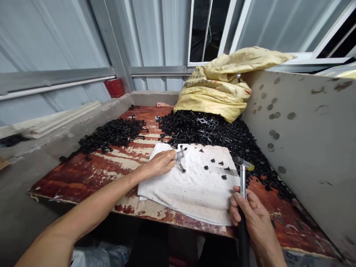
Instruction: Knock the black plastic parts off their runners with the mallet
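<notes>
My left hand is closed on a small dark metal bracket with knobbed ends, held over the left part of a white cloth. The fingertips partly cover the bracket. In my right hand is a hammer with a metal shaft and a black grip, upright beside the cloth's right edge. Its head has a dark face and a yellow face. Several small black disc-topped pieces lie on the cloth between my hands.
Behind the cloth spreads a large pile of black parts, spilling from a yellow sack. A smaller black pile lies left on the worn red table. A spotted pale panel stands along the right; a red box sits in the far corner.
</notes>
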`<state>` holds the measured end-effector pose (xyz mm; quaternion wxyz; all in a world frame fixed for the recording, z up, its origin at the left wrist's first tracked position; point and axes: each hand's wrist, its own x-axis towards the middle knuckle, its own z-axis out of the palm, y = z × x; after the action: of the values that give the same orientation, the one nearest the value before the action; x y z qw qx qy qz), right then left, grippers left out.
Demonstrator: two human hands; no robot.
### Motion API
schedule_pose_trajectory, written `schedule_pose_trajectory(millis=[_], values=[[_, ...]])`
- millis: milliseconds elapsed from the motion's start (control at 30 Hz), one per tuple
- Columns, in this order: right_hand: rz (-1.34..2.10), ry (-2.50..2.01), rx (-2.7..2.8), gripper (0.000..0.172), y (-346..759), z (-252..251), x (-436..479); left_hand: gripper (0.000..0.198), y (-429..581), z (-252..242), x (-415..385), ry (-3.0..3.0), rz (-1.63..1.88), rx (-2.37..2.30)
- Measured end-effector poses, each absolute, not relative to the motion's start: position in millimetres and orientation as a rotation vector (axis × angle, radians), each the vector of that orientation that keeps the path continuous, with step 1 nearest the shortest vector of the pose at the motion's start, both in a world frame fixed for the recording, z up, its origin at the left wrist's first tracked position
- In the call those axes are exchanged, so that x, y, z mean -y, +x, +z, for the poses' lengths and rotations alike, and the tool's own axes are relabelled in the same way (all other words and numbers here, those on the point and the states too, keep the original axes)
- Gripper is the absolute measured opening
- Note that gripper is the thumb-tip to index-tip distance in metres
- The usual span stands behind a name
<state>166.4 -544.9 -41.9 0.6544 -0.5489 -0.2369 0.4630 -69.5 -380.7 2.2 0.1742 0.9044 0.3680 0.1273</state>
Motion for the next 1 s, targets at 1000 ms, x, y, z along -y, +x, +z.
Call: schedule_pose_trajectory(millis=[1000], values=[[1.169,-1.119,0.776,0.040,176,-52,558,0.030,26,-1,419,1.188,-0.276,-0.527]])
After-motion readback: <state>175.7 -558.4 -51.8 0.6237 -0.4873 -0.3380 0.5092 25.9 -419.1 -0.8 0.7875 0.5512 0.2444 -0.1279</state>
